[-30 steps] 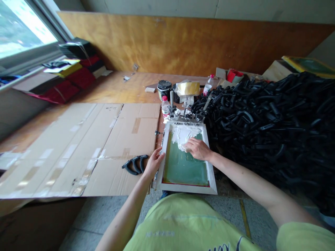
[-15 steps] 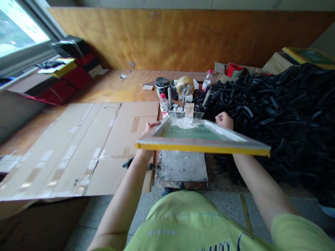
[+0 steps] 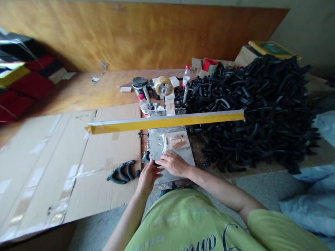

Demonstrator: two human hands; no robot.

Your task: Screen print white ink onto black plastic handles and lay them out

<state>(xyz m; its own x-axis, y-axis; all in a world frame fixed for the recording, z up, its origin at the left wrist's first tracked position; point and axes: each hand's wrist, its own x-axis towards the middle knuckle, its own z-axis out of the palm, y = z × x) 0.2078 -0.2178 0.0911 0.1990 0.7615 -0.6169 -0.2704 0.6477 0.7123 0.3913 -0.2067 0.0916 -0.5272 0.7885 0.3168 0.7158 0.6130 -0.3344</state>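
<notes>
A black part (image 3: 146,157) is held at the lower centre of the frame, its curved end seen above the left hand (image 3: 146,178), just over the left edge of the metal plate (image 3: 157,141). The left hand is closed narrowly around it; the right hand (image 3: 174,164) is brought up beside it with fingers bent, but whether the part is gripped by those fingers too cannot be told, since the lower end is hidden. By its look the part can be judged light and stiff, probably moulded plastic, hardly fragile, perhaps a little slippery where the surface shines; it would best be taken by its ends or edges, thumb against fingers, with the broad face left free. More curved parts (image 3: 121,173) are laid on the cardboard (image 3: 65,146) at lower left, and a pile (image 3: 235,115) of black pieces is heaped at right. Above the plate, across the middle, the yellow-edged frame (image 3: 167,122) is seen raised, with a block (image 3: 177,140) set on the plate below it.
</notes>
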